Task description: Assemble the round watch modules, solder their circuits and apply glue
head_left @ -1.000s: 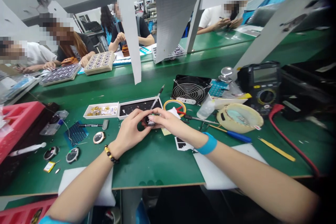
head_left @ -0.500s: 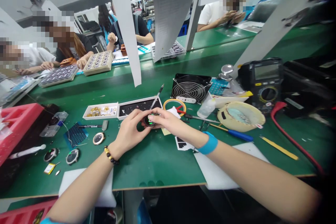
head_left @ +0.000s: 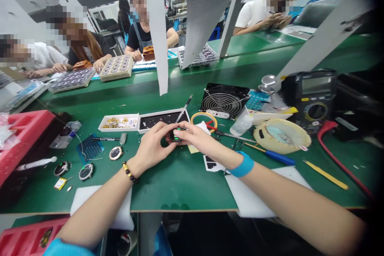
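Note:
A small round watch (head_left: 175, 135) with green marks lit on its dark face is held between both hands, just above the green bench. My left hand (head_left: 152, 144) has its fingers wrapped round the left and far side of it. From the right, my right hand (head_left: 195, 136) grips it too, the thumb lying over its face. Behind the hands stands a black-lined white tray (head_left: 162, 120) with tiny parts and a pen (head_left: 183, 109) leaning in it. Left of my left hand lies another watch (head_left: 115, 153).
More watches (head_left: 86, 172), a small battery (head_left: 60, 184) and a red foam tray (head_left: 21, 140) are at left. A fan (head_left: 225, 102), tape roll (head_left: 204, 119), bottle (head_left: 241, 124), round bowl (head_left: 282, 136), blue-handled screwdriver (head_left: 279, 157) and multimeter (head_left: 313, 100) stand at right. People sit opposite.
The view has shifted slightly, so the bench items appear further right. Both hands still hold the watch. Across the bench, a person's raised hand has come down near an orange-brown object.

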Available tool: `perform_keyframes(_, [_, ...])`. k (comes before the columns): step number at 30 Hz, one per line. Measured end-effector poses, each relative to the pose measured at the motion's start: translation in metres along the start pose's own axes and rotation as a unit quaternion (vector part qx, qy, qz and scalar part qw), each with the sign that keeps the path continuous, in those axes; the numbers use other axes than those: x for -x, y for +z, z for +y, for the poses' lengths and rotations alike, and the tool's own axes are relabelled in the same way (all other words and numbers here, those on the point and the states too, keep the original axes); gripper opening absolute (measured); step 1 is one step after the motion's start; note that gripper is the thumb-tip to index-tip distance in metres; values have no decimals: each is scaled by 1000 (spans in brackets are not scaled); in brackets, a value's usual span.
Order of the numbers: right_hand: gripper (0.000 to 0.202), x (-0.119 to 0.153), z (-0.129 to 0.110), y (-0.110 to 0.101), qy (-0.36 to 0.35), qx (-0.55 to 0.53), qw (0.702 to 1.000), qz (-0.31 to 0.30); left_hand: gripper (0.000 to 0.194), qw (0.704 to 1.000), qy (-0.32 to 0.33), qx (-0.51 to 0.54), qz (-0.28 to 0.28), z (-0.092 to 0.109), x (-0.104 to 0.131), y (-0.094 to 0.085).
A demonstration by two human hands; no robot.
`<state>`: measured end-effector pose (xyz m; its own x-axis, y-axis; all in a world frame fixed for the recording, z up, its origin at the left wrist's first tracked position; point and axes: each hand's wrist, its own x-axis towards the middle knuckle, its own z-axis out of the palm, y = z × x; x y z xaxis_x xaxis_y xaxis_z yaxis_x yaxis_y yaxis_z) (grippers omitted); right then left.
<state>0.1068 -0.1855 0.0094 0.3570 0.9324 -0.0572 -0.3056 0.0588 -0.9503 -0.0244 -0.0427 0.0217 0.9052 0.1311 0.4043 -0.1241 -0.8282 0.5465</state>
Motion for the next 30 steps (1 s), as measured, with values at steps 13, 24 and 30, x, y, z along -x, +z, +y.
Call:
perform_keyframes(13, [44,3,-2,-5,12,9,1000,-6,46,1000,-4,2,30,-1,-1,-1])
perform_keyframes(24, [46,7,-8,-7,8,24,999,-41,49,999,14,9,46,1,0,-2])
perform_keyframes(30, [45,4,-3,-6,-13,27,999,-38,47,999,8,0,43,3,-1,-2])
